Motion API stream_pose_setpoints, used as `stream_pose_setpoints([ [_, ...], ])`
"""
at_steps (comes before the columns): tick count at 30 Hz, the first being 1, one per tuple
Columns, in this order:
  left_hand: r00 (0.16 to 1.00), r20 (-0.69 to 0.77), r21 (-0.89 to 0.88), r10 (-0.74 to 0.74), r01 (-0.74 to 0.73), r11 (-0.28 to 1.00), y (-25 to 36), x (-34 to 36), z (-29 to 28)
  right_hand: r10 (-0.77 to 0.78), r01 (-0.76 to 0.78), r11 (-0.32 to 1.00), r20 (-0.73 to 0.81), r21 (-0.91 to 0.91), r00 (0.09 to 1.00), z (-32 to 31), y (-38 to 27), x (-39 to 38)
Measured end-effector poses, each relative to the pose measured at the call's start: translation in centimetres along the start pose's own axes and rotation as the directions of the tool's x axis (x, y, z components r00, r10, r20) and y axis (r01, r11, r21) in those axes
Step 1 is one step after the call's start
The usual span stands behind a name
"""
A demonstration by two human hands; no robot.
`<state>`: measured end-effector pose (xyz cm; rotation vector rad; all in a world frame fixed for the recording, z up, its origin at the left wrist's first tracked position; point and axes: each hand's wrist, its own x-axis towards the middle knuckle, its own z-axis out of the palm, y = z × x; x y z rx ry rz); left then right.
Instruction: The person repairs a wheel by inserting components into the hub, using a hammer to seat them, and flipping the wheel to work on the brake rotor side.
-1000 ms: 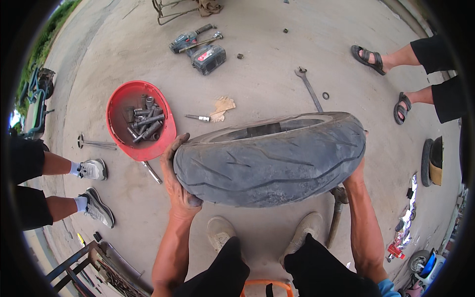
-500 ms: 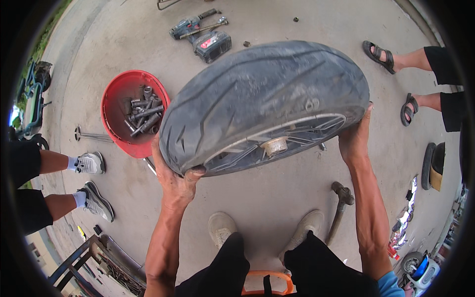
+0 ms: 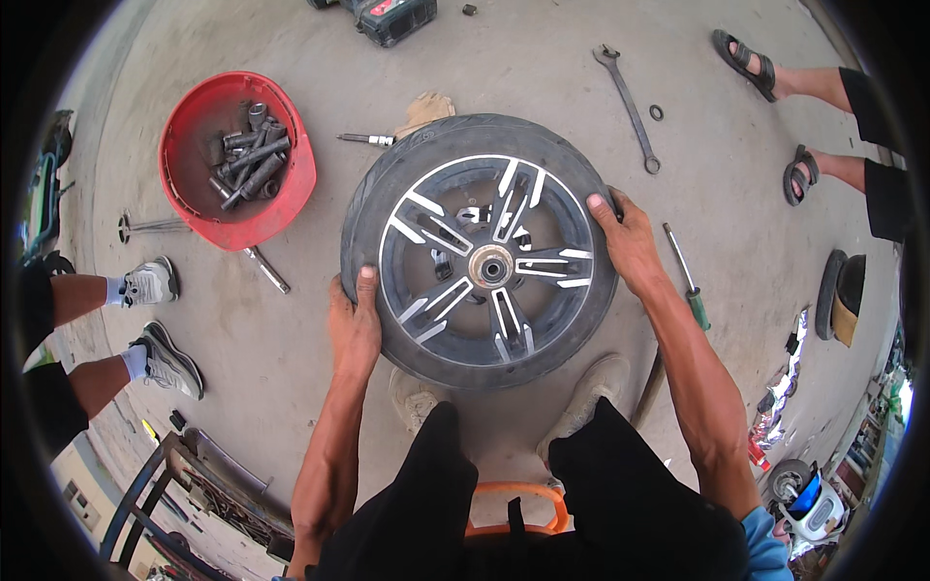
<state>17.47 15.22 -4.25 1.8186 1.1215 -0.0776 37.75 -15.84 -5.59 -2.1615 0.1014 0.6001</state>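
Note:
A motorcycle wheel [image 3: 491, 268] with a black tyre and black-and-silver spokes lies face up, nearly flat, in front of my feet. My left hand [image 3: 355, 324] grips the tyre at its left side, thumb on the sidewall. On the opposite side my right hand [image 3: 627, 237] holds the tyre's edge, with its thumb also on top. The fingers of both hands are partly hidden by the tyre. Through the spokes some small metal parts show, which I cannot make out clearly. Whether the tyre touches the ground is hard to tell.
Left of the wheel lies a red hard hat [image 3: 300, 184] full of sockets [image 3: 257, 174]. On the right are a combination wrench [image 3: 630, 111], a metal ring [image 3: 657, 112] and a green-handled screwdriver [image 3: 696, 308]. A power tool [image 3: 392, 21] lies beyond. People stand at both sides.
The wheel has come down from a raised, tilted position to nearly flat, its spoked face now upward. Both hands have stayed on the tyre. The wrench and screwdriver have come into sight.

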Motion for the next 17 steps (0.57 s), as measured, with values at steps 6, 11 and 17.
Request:
stream_pose_setpoints([
  [6,0.99,0.025,0.098,0.138,-0.14,0.985,-3.0,-0.3,-0.9,-0.157,0.154,0.981,-0.021,-0.118,0.987,0.8,1.8,-2.0],
  [11,0.981,0.063,-0.092,0.186,-0.18,0.979,-4.1,-0.7,-1.3,-0.359,0.238,0.887,-0.264,-0.397,0.895,-5.1,8.7,-8.6],
  [17,0.983,-0.118,0.03,0.138,-0.135,0.99,-9.4,4.3,-7.1,-0.446,0.195,0.808,-0.361,-0.556,0.819,-8.8,16.7,-16.5],
])
